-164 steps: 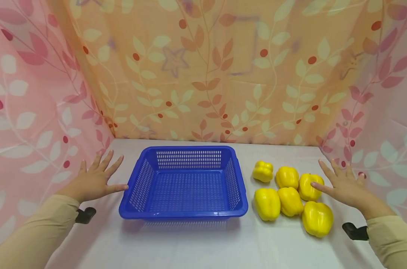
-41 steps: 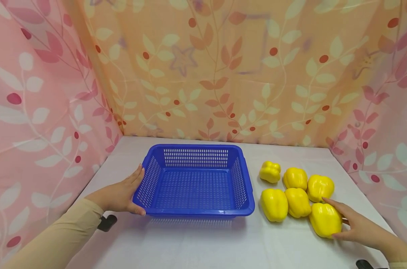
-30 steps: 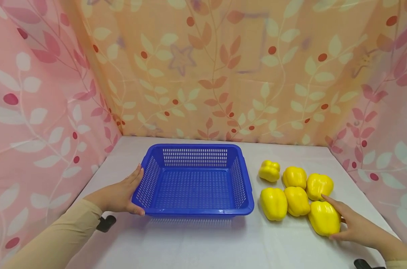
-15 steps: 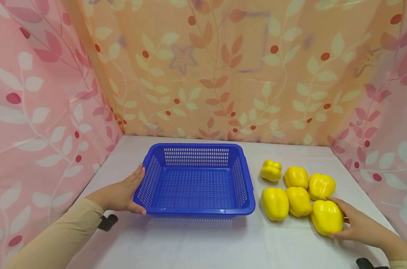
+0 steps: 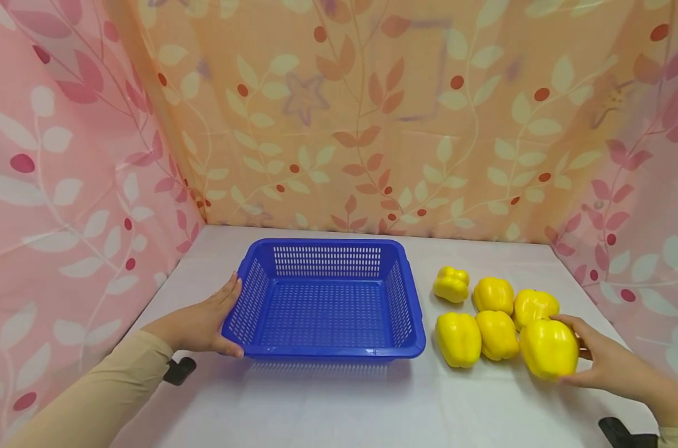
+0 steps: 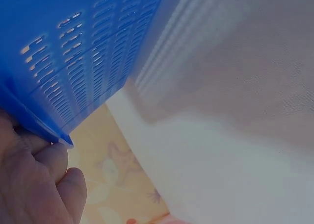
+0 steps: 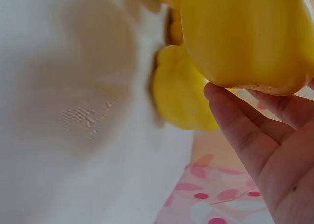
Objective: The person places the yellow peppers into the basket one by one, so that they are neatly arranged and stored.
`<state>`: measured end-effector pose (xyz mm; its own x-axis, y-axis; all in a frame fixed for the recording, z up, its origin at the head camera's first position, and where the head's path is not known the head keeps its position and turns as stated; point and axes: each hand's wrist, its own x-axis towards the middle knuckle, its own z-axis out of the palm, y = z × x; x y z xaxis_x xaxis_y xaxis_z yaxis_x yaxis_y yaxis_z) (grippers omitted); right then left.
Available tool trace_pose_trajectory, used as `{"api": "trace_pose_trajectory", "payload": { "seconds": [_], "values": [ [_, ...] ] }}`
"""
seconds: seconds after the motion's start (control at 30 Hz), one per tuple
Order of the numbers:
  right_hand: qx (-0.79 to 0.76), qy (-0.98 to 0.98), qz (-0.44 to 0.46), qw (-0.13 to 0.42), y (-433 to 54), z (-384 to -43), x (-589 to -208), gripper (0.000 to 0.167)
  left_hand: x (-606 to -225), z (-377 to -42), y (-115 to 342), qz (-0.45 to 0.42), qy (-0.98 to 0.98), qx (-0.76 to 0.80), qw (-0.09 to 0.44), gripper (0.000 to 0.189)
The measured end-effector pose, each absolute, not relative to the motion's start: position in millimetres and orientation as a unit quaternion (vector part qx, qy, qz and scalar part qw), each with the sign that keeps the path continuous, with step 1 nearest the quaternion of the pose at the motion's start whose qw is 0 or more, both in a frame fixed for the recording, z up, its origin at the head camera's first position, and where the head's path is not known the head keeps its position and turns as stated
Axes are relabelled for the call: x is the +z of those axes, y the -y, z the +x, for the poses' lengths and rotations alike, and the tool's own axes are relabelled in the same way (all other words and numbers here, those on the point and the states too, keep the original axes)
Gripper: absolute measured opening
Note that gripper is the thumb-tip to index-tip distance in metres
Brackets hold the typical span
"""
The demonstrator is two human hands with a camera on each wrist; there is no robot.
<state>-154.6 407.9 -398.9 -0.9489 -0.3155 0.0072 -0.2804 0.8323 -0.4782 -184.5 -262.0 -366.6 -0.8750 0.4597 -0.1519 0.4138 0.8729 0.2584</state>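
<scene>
My right hand [image 5: 610, 364] grips a yellow bell pepper [image 5: 549, 350], thumb at its near side and fingers at its far side. In the right wrist view that bell pepper [image 7: 245, 35] hangs above the white table, its shadow apart from it. My left hand [image 5: 201, 320] holds the left rim of a blue plastic basket [image 5: 339, 353] with slotted walls. Seen from the left wrist, its fingers [image 6: 51, 160] curl under the basket's rim [image 6: 37, 123]. The basket's inside is bare.
Several other yellow bell peppers [image 5: 497, 335] lie close together on the white table [image 5: 339, 410], right of the basket. A smaller one [image 5: 451, 284] sits at the back left of that group. Flowered cloth [image 5: 339, 155] walls in the table at the back and both sides.
My right hand has closed round the nearest right-hand bell pepper and raised it slightly off the table. Earlier, both hands were spread apart from things; the left then took the basket's rim and stays there.
</scene>
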Motion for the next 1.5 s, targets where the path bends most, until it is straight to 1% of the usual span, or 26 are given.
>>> {"api": "trace_pose_trajectory", "payload": {
  "seconds": [0.17, 0.27, 0.5, 0.8, 1.1, 1.37, 1.5],
  "values": [
    [-0.254, -0.95, -0.18, 0.0, -405, -161, -388, 0.093, -366, -184, 261, 0.228, -0.961, 0.115, 0.106, 0.134],
    [-0.264, -0.944, -0.197, -0.011, -402, -165, -381, 0.092, -366, -183, 261, 0.23, -0.961, 0.115, 0.106, 0.133],
    [-0.282, -0.931, -0.231, -0.013, -385, -177, -365, 0.087, -364, -183, 261, 0.233, -0.961, 0.108, 0.103, 0.133],
    [-0.263, -0.931, -0.252, -0.013, -357, -198, -344, 0.092, -360, -181, 257, 0.237, -0.963, 0.09, 0.092, 0.13],
    [-0.246, -0.929, -0.275, -0.01, -327, -221, -323, 0.093, -361, -181, 258, 0.263, -0.961, 0.062, 0.05, 0.126],
    [-0.285, -0.912, -0.294, 0.03, -295, -243, -313, 0.094, -364, -181, 253, 0.253, -0.967, 0.037, 0.024, 0.119],
    [-0.308, -0.894, -0.321, 0.045, -276, -256, -310, 0.092, -366, -182, 251, 0.245, -0.968, 0.04, 0.029, 0.119]
  ]
}}
